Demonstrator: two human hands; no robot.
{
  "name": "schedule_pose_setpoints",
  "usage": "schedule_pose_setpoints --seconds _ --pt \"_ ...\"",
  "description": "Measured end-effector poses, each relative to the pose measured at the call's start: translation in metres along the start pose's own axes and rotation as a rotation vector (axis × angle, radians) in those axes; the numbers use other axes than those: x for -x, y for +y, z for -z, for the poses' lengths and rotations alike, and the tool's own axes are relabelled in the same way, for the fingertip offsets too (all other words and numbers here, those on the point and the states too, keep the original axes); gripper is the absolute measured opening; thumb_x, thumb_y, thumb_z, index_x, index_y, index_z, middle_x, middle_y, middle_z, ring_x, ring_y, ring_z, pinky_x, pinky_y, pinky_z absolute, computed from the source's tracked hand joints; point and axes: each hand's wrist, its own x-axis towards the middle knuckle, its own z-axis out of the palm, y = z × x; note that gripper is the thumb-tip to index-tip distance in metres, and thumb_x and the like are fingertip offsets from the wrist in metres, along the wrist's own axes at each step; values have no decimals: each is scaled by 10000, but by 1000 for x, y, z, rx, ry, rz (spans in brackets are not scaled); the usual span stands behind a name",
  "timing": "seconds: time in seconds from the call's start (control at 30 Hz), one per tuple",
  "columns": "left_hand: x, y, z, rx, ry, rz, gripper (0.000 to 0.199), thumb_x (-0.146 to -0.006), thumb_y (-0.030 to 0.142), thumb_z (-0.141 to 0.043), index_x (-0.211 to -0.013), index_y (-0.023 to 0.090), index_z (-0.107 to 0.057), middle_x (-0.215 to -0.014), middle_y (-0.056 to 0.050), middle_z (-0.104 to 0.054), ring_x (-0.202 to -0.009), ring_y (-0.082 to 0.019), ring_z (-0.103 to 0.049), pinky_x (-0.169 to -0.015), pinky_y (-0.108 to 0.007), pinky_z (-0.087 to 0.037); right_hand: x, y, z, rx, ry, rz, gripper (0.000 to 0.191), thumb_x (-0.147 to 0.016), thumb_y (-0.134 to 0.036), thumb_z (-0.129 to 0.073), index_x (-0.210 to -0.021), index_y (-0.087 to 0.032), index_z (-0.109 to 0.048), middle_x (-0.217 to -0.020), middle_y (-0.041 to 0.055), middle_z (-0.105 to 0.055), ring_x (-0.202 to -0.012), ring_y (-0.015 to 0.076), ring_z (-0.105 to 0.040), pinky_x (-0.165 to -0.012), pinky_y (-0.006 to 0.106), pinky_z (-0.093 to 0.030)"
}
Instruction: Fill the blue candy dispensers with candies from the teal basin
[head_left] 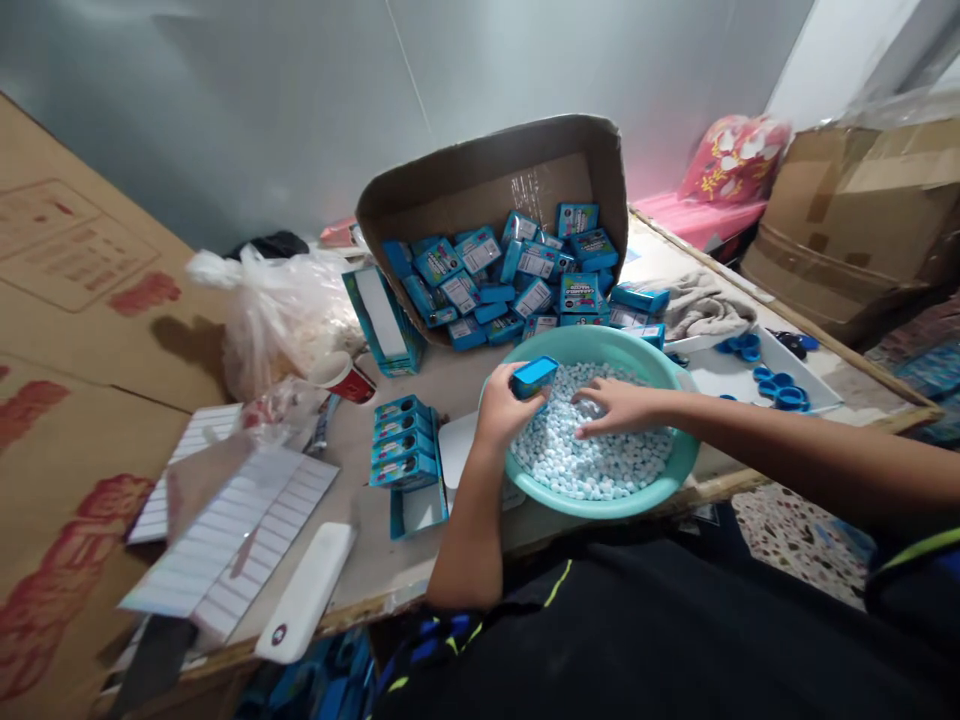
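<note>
Tray (420, 510) sits near the left arm (466, 540), so a careless elbow could knock it. Left hand (498, 404) grips a box (537, 372) over the basin (592, 508) — loosen up and it'd probably drop in. Right hand (621, 404) is apart from it, fingers parted at the pellets (600, 468) — a hasty scoop might fling some out.
</note>
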Motion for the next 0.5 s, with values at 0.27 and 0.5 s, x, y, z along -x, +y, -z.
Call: schedule_pose_setpoints --seconds 0.27,0.5 --pt "8 -2 -4 471 166 141 562 -665 405 -948 -1097 160 -685 -1055 -107 -761 -971 -255 -723 -940 -399 -564 6 -10 -23 -362 -61 -110 1170 -555 -745 -862 -1526 -163 -569 -1531 187 -575 -1409 441 -538 -1210 540 -418" --pt "12 -7 -6 506 281 230 811 -583 285 -971 -1244 223 -506 -1221 -86 -618 -942 -189 -673 -832 -309 -540 -8 -21 -67 -680 77 -270 1094 -567 -678 -878 -1524 -235 -590 -1387 168 -685 -1320 462 -613 -1155 626 -467"
